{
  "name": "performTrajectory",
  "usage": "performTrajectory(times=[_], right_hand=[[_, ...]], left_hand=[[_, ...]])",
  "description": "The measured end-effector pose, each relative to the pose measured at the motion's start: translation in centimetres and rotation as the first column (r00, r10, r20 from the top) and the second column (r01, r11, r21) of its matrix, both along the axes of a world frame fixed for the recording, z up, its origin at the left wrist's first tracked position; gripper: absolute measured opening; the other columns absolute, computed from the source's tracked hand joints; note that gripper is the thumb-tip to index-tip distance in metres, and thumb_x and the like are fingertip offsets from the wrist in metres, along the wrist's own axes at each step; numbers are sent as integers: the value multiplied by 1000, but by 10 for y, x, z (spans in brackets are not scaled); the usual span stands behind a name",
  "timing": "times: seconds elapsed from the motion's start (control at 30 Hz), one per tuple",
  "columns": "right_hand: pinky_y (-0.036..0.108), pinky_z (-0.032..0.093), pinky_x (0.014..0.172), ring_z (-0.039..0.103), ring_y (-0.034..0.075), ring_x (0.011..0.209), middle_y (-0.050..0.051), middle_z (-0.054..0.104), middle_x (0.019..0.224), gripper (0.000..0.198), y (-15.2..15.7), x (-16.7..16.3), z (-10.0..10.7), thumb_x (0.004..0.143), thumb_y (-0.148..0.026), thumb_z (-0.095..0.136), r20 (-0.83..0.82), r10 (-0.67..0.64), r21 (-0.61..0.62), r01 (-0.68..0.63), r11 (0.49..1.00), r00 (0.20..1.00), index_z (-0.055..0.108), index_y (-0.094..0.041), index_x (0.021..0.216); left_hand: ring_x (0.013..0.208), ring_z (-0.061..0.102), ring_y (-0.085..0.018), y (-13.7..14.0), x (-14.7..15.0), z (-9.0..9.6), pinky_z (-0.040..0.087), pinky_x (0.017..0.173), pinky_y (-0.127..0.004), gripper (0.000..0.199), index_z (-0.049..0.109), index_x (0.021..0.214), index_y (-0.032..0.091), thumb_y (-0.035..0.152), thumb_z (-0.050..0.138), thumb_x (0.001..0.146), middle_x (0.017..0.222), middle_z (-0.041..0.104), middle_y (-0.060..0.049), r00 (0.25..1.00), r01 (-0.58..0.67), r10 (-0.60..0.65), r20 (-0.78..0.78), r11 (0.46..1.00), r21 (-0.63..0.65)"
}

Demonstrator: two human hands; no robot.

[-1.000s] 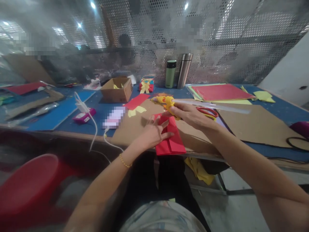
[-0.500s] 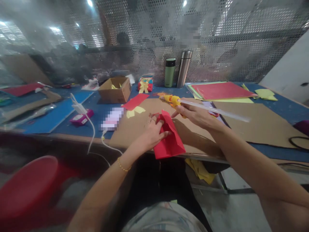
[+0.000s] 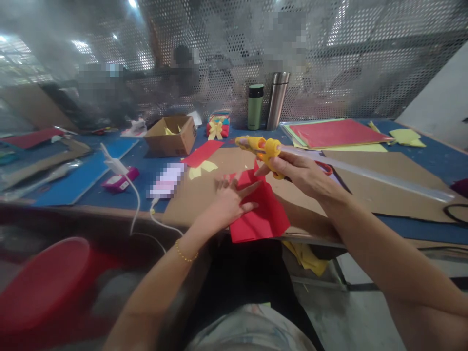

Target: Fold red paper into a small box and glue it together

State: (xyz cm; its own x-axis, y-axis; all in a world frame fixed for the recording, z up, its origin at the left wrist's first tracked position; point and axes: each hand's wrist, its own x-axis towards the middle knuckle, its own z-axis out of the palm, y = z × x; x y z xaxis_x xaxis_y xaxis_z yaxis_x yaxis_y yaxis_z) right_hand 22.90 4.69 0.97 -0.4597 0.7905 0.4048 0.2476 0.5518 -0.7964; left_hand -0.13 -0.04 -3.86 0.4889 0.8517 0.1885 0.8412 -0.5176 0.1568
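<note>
Under my left hand [image 3: 230, 201] lies a folded piece of red paper [image 3: 258, 223], its near end over the table's front edge. The fingers of this hand are spread flat and press on the paper. My right hand [image 3: 302, 173] is wrapped around a yellow glue gun [image 3: 259, 146], held just above the paper's far end with its nozzle pointing left. A long clear glue stick [image 3: 383, 170] sticks out of the gun's back to the right. The right index finger comes close to the paper's far corner; whether it touches I cannot tell.
A brown cardboard sheet [image 3: 190, 202] covers the table under the work. Behind it stand a cardboard box [image 3: 170, 139], a green tumbler [image 3: 255, 109] and a steel flask [image 3: 278, 105]. Red sheets [image 3: 336, 132] lie at the back right. A white cable [image 3: 138, 200] hangs over the front edge.
The red paper has opened out wider, and my left fingers have spread flatter across it. The glue gun has turned slightly, its long glue stick now reaching farther right in view.
</note>
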Motion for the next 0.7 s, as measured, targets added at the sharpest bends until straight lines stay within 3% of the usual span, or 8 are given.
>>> performTrajectory(times=[0.13, 0.27, 0.4, 0.53, 0.6, 0.7], right_hand=[[44, 58, 93, 69, 28, 100, 9, 77, 105, 51, -5, -9, 2, 99, -68, 55, 0, 74, 34, -74, 997, 997, 78, -24, 112], [46, 60, 97, 70, 29, 105, 11, 75, 120, 47, 1, -11, -4, 101, -60, 56, 56, -30, 114, 23, 993, 998, 76, -24, 122], [42, 64, 80, 71, 25, 87, 9, 75, 109, 46, 7, -4, -12, 103, -60, 53, 135, -33, 20, 31, 999, 990, 75, -24, 121], [43, 62, 92, 72, 25, 90, 10, 77, 109, 52, 7, 1, -14, 106, -63, 48, 233, -24, 31, 18, 999, 972, 77, -24, 122], [45, 59, 98, 73, 25, 95, 10, 79, 112, 56, 7, 2, -15, 106, -66, 48, 235, 21, -32, -14, 999, 972, 75, -24, 131], [44, 60, 95, 75, 25, 90, 10, 80, 114, 64, 9, 2, -14, 104, -69, 49, 183, 103, -165, -73, 984, 978, 69, -23, 143]], left_hand=[[157, 39, -41, 0, 1, 1, 24, 130, -70, 52, 54, 158, 38, 47, 56, 107, 175, 32, -11, 999, 30, -30, -14, 1000, -6], [160, 33, -42, 1, -1, 2, 22, 132, -71, 48, 64, 150, 32, 48, 59, 105, 175, 32, -12, 1000, 11, -10, 14, 1000, -30], [163, 27, -43, 1, -5, 5, 32, 130, -66, 51, 67, 144, 23, 52, 64, 102, 174, 32, -18, 992, -7, 15, 124, 998, -66], [154, 45, -37, 0, -9, 8, 41, 126, -59, 44, 64, 133, 20, 53, 61, 103, 166, 42, -20, 977, -7, 22, 214, 998, -67], [151, 48, -36, 0, -10, 8, 43, 125, -59, 44, 61, 131, 21, 55, 60, 103, 164, 43, -20, 975, -9, 22, 223, 998, -58], [153, 46, -36, -1, -12, 7, 42, 125, -60, 45, 56, 134, 21, 53, 60, 103, 164, 43, -21, 980, -36, 41, 195, 999, -27]])
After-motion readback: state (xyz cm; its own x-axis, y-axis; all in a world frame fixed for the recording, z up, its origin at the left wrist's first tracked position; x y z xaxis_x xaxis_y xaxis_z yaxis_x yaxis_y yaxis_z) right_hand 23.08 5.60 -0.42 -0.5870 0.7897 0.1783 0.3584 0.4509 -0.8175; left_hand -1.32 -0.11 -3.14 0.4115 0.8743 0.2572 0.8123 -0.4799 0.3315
